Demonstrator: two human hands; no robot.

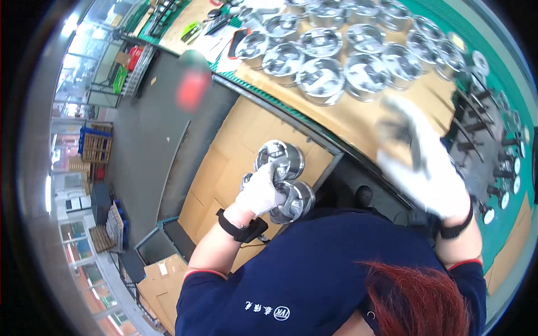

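My left hand, in a white glove, is closed around shiny metal pistons. One piston stands out above the fingers, another piston is below them, and part of a third shows behind the hand. Over the front edge of the workbench is my right hand, gloved in white with a dark patch and blurred by motion. Its thumb and fingers are spread apart, and nothing shows between them. Beyond it, several pistons stand close together on the bench's brown cardboard.
A phone with an orange edge lies left of the pistons, near papers and tools. Dark-stemmed parts stand on the right over green matting. Cardboard covers a lower surface beneath my left hand. A blurred red object shows above the grey floor.
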